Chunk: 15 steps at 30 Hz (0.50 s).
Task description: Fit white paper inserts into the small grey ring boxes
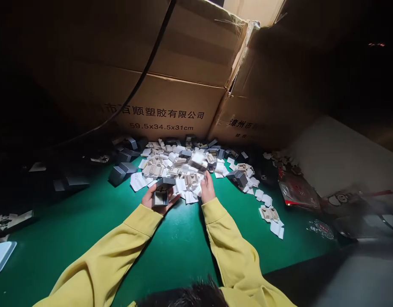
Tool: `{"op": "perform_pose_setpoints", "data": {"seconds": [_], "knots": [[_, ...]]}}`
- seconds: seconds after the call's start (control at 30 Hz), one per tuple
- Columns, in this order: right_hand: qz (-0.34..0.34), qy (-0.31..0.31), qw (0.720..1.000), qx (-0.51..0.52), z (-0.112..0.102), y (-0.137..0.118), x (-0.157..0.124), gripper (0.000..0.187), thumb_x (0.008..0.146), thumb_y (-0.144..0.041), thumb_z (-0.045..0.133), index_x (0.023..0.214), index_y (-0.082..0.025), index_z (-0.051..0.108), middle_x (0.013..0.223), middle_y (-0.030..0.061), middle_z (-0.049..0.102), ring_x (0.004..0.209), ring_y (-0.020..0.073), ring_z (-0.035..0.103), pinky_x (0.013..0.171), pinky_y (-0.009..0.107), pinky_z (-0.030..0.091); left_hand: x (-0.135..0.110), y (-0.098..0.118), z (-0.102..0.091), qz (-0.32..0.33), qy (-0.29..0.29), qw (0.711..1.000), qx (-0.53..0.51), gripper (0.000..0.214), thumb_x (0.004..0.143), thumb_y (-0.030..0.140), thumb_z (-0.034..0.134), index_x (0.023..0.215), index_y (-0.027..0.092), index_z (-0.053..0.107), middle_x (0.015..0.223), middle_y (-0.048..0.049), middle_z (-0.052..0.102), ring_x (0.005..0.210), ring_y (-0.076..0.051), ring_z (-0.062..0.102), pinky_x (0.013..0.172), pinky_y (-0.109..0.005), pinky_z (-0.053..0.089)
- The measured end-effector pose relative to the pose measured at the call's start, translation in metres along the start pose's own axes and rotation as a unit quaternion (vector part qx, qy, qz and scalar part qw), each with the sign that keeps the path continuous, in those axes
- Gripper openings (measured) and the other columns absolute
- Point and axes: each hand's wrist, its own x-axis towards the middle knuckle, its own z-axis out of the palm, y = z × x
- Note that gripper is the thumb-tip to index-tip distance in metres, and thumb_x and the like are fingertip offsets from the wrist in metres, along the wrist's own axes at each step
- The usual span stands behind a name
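Observation:
My left hand [151, 197] cradles a small open grey box [160, 195] with a pale lining, its lid tipped back. My right hand [207, 189] reaches into a heap of white and beige card inserts [180, 167] on the green table [171, 243]; its fingers curl on the cards, but I cannot make out whether they grip one. Both arms wear yellow sleeves. Several shut grey boxes [121, 172] lie left of the heap, and more grey boxes [238, 176] sit to its right.
Two big brown cardboard cartons [171, 85] with printed text wall off the back, a black cable [132, 91] hanging across them. Loose inserts [269, 213] trail right toward a red-printed plastic bag [295, 192]. A white object [0, 256] lies at the left edge.

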Motion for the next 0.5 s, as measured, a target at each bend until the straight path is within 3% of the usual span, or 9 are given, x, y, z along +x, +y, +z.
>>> {"op": "perform_pose_setpoints", "data": {"seconds": [0.1, 0.2, 0.3, 0.4, 0.5], "knots": [[-0.018, -0.021, 0.996, 0.087, 0.008, -0.008, -0.004, 0.057, 0.099, -0.040, 0.022, 0.149, -0.014, 0.032, 0.152, 0.0185, 0.043, 0.132, 0.0195, 0.054, 0.106, 0.040, 0.047, -0.003, 0.000, 0.003, -0.009, 0.013, 1.000, -0.004, 0.027, 0.086, 0.029, 0.053, 0.106, 0.014, 0.065, 0.091, -0.0132, 0.075, 0.084, -0.028, 0.072, 0.084, -0.052, 0.057], [-0.038, 0.032, 0.999, -0.007, -0.006, -0.013, -0.005, 0.052, 0.094, -0.049, 0.039, 0.128, -0.015, 0.057, 0.134, 0.0164, 0.061, 0.125, 0.0237, 0.057, 0.105, 0.039, 0.047, -0.007, -0.003, 0.008, -0.027, 0.033, 0.999, 0.010, 0.025, 0.085, 0.030, 0.053, 0.103, 0.016, 0.065, 0.087, -0.0118, 0.075, 0.080, -0.027, 0.072, 0.079, -0.050, 0.058], [0.005, -0.031, 0.999, 0.027, -0.013, -0.015, -0.007, 0.051, 0.090, -0.061, 0.043, 0.103, -0.017, 0.067, 0.095, 0.0113, 0.072, 0.080, 0.0202, 0.067, 0.075, 0.035, 0.057, -0.009, -0.005, 0.011, -0.035, 0.047, 0.998, 0.006, 0.024, 0.086, 0.032, 0.049, 0.097, 0.017, 0.065, 0.084, -0.0110, 0.075, 0.077, -0.026, 0.072, 0.077, -0.048, 0.057], [0.101, -0.141, 0.969, 0.177, -0.005, -0.018, -0.010, 0.061, 0.073, -0.069, 0.063, 0.106, -0.018, 0.065, 0.070, 0.0016, 0.066, 0.046, 0.0113, 0.051, 0.043, 0.026, 0.043, -0.008, -0.006, 0.010, -0.039, 0.038, 0.998, 0.005, 0.025, 0.086, 0.033, 0.049, 0.096, 0.017, 0.065, 0.086, -0.0111, 0.075, 0.080, -0.026, 0.072, 0.075, -0.046, 0.057], [0.152, -0.174, 0.938, 0.257, 0.001, -0.023, -0.011, 0.066, 0.055, -0.059, 0.081, 0.105, -0.018, 0.066, 0.062, -0.0037, 0.058, 0.041, 0.0072, 0.040, 0.038, 0.022, 0.030, -0.006, -0.006, 0.009, -0.062, 0.024, 0.998, 0.023, 0.030, 0.088, 0.034, 0.048, 0.103, 0.015, 0.066, 0.088, -0.0118, 0.075, 0.084, -0.026, 0.072, 0.075, -0.044, 0.057]]}}
